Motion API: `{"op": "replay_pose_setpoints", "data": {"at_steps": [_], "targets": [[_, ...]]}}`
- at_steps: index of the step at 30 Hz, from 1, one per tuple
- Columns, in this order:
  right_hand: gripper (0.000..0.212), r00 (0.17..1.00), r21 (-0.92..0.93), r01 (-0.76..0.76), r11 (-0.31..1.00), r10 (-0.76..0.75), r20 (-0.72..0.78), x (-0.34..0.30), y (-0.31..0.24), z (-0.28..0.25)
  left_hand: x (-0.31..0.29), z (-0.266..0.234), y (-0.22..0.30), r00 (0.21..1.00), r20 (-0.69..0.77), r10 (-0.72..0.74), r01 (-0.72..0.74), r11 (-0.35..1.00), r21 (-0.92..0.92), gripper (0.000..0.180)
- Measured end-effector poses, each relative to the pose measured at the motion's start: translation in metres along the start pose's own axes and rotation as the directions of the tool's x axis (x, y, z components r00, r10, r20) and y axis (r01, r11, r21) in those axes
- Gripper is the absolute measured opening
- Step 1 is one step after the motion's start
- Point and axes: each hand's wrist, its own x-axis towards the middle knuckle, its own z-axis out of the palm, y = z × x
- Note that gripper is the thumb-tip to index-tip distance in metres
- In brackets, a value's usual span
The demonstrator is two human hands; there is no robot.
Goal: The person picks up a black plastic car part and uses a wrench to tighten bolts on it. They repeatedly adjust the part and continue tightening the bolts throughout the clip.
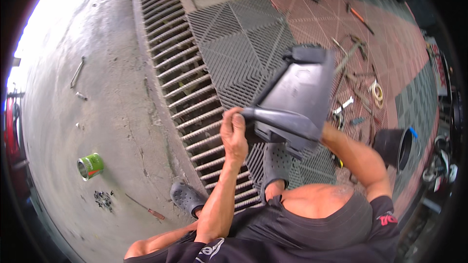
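A bulky dark grey moulded plastic part [292, 92], with a tube-like spout and several raised edges, is held up in front of me over the floor. My left hand [235, 136] is closed on the end of the spout, thumb on top. From the right, my right forearm [360, 160] reaches in behind the part's lower right edge. The part covers the fingers of that hand, so its grip is hidden. Both my feet, in grey clogs [277, 161], are below the part.
A metal drain grate [180, 70] runs between concrete and grey-red floor tiles. Left lie a green can [90, 166], a screwdriver [155, 213] and a wrench [77, 73]. Right are scattered tools, a tape roll [378, 93], an orange-handled tool [358, 15] and a black bucket [390, 147].
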Motion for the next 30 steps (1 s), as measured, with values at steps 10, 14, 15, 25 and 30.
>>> {"op": "replay_pose_setpoints", "data": {"at_steps": [10, 14, 15, 25, 30], "targets": [[0.026, 0.981, -0.649, -0.177, 0.740, 0.083, -0.172, 0.042, -0.021, 0.053, -0.006, -0.006, -0.063, 0.899, 0.123, -0.420, 0.438, 0.859, -0.266, 0.020], [0.018, 0.980, -0.919, 0.118, 0.376, -0.193, 0.047, 0.035, -0.017, 0.045, -0.016, -0.012, -0.056, 0.934, 0.217, -0.283, 0.324, 0.927, -0.187, 0.022], [0.017, 0.962, -0.953, 0.164, 0.256, -0.255, 0.097, 0.031, -0.020, 0.040, -0.016, -0.010, -0.056, 0.907, 0.263, -0.329, 0.397, 0.877, -0.271, 0.028], [0.027, 0.763, -0.817, 0.405, -0.410, -0.341, 0.549, 0.044, 0.012, 0.022, -0.012, -0.010, -0.068, 0.870, 0.157, -0.467, 0.486, 0.758, -0.434, 0.048], [0.032, 0.776, -0.786, 0.425, -0.448, -0.266, 0.572, 0.058, 0.013, 0.035, -0.005, -0.020, -0.071, 0.888, 0.129, -0.441, 0.445, 0.757, -0.478, 0.042]]}}
